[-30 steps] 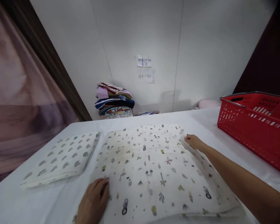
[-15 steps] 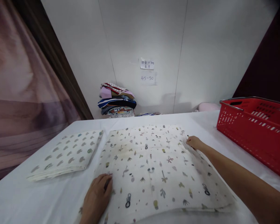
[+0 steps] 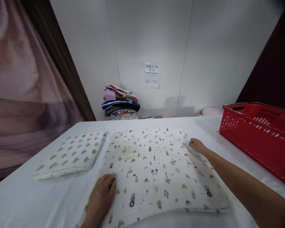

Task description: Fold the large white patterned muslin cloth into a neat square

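In the head view, the only one, the patterned cloth (image 3: 156, 163) lies spread on the white desk (image 3: 52, 202), between a folded mushroom-print cloth (image 3: 77, 152) and a red basket (image 3: 256, 142). The right hand (image 3: 196, 145) is drawn in small, fingers closed on the right edge near the far corner. The left hand (image 3: 102, 191) rests over the left edge with fingers bent; I can't tell whether it pinches any fabric.

To my eye, a tug from the right alone could skew the layers, and a pinch that misses the lower one would leave it behind. The thin, soft fabric could also ruck up if the two sides move unevenly.

It looks off-white, scattered with little plants and dark rings, faintly creased, its near edge wavy and layered towards the right.
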`<move>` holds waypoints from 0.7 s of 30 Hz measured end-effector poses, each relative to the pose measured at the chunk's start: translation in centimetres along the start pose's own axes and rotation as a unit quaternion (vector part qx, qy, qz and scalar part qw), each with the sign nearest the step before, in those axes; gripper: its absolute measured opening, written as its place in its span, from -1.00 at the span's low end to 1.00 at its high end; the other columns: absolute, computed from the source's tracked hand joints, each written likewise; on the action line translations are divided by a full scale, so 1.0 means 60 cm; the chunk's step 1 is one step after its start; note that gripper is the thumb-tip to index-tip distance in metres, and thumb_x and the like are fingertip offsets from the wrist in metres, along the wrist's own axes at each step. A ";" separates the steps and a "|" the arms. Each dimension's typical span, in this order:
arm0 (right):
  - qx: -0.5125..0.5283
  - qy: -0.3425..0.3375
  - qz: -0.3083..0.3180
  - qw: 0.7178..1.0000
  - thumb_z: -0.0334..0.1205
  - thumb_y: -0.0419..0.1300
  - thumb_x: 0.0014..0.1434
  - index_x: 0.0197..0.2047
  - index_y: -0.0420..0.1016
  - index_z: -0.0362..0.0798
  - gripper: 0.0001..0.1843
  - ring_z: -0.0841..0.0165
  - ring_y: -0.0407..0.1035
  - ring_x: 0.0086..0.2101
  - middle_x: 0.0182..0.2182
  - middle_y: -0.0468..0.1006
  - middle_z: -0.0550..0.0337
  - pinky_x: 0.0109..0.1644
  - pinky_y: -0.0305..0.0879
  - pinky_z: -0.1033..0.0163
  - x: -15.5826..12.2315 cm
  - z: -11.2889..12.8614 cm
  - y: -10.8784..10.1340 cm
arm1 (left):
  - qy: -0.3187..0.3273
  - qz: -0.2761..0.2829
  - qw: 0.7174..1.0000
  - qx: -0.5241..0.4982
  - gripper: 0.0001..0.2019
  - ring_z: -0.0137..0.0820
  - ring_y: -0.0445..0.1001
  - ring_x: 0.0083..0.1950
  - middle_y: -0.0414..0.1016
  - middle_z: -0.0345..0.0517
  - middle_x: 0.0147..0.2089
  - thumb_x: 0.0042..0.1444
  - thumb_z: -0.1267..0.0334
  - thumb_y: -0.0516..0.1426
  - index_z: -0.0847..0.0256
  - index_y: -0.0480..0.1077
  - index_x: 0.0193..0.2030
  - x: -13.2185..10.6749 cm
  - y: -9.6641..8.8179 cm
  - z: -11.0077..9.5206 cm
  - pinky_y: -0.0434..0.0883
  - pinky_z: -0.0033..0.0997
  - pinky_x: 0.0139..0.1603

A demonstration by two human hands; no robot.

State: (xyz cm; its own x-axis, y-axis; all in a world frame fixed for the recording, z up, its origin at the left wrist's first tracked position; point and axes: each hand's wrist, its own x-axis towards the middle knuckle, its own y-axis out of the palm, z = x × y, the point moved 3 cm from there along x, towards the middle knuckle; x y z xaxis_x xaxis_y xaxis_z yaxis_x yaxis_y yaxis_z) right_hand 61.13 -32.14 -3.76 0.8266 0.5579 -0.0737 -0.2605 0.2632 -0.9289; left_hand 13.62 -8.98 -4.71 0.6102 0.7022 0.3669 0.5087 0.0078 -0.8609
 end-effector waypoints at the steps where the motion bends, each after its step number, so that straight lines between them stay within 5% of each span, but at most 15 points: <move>1: 0.006 0.004 -0.004 1.000 -0.14 0.12 0.17 -0.29 0.39 -0.15 -0.78 0.45 0.33 -0.41 -0.39 0.44 0.21 -0.31 0.29 0.27 0.000 -0.001 0.002 | 0.002 0.002 1.000 -0.001 -0.76 -0.31 0.40 -0.07 0.45 -0.14 -0.12 0.10 0.14 0.00 0.13 0.44 -0.25 0.000 0.000 0.000 0.37 -0.30 -0.01; 5: 0.029 0.011 -0.021 0.999 -0.24 0.11 0.12 -0.27 0.40 -0.10 -0.87 0.41 0.34 -0.40 -0.37 0.48 0.16 -0.36 0.19 0.34 -0.002 -0.007 0.007 | 0.003 0.004 1.000 0.001 -0.76 -0.30 0.40 -0.08 0.45 -0.12 -0.12 0.10 0.15 -0.01 0.14 0.44 -0.25 0.001 0.001 -0.001 0.37 -0.27 -0.01; 12: 0.047 0.052 -0.099 0.993 -0.28 -0.05 0.15 -0.12 0.35 -0.07 -0.74 0.35 0.36 -0.36 -0.38 0.48 0.13 -0.37 0.15 0.33 -0.006 -0.060 -0.015 | 0.001 0.022 1.000 -0.019 -0.77 -0.33 0.44 -0.09 0.48 -0.17 -0.14 0.08 0.13 0.01 0.11 0.45 -0.29 0.004 -0.001 0.016 0.42 -0.32 -0.03; 21: 0.093 0.072 -0.067 0.991 -0.26 0.12 0.03 -0.23 0.42 -0.11 -0.79 0.31 0.37 -0.42 -0.45 0.49 0.13 -0.39 0.19 0.30 0.019 -0.088 -0.013 | 0.001 0.025 1.000 -0.016 -0.73 -0.30 0.46 -0.07 0.50 -0.16 -0.13 0.05 0.07 0.01 0.08 0.48 -0.28 -0.001 -0.006 0.021 0.43 -0.28 0.00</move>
State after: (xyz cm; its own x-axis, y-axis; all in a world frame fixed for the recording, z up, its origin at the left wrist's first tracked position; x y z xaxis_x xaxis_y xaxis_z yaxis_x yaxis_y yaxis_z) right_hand 64.90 -35.90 -5.04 0.9192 0.3934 -0.0169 -0.2190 0.4751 -0.8523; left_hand 12.64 -8.11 -4.88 0.6360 0.7000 0.3247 0.4966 -0.0492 -0.8666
